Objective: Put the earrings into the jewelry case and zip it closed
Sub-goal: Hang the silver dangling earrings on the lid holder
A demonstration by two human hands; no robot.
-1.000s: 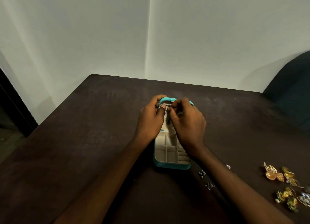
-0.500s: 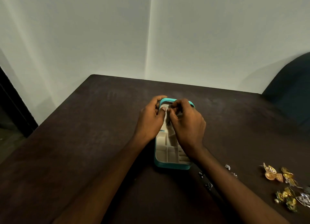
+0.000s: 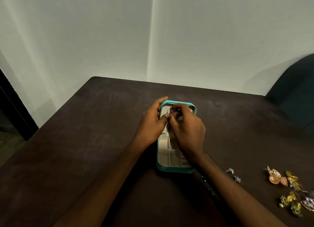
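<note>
A teal jewelry case [image 3: 175, 170] lies open on the dark table, its cream compartments facing up. My left hand [image 3: 151, 124] grips the case's far left edge, its thumb inside against the lining. My right hand [image 3: 186, 129] hovers over the far half and pinches a small silver earring [image 3: 171, 110] at the lid's inner panel. Two small silver earrings [image 3: 233, 174] lie right of my right forearm. Several gold and green earrings [image 3: 287, 189] lie in a pile at the right edge.
The dark brown table [image 3: 85, 150] reaches to a white wall corner. A dark blue chair back [image 3: 295, 90] stands at the far right. Tiny dark beads [image 3: 210, 190] lie beside my right forearm.
Both hands stay at the far end of the case with only slight finger motion. My right forearm has shifted a little left, uncovering the small silver earrings.
</note>
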